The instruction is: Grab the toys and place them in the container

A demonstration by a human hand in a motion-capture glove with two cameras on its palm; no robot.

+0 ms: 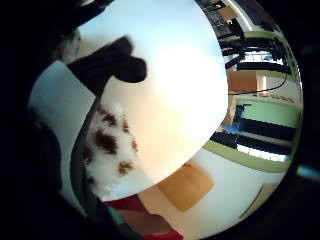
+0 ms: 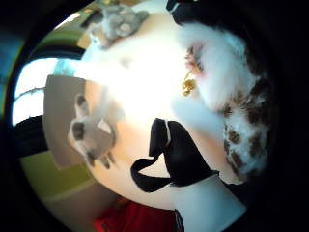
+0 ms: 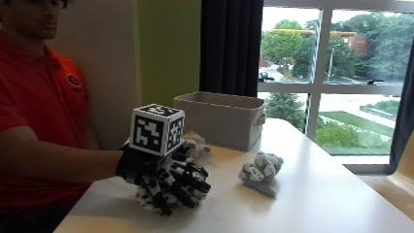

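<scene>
Spotted toy [image 3: 155, 199] under gloved grip [image 3: 169, 180]

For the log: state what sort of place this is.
Probably an office or campus room: a white table beside large windows onto trees and buildings, with a grey fabric container and plush toys.

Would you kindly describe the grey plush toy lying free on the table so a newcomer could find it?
Start at the white table by the window, then find the grey fabric container at its far side. In front of it lies the small grey plush toy, alone, untouched, apart from the white brown-spotted plush toy under the black-gloved right hand.
</scene>
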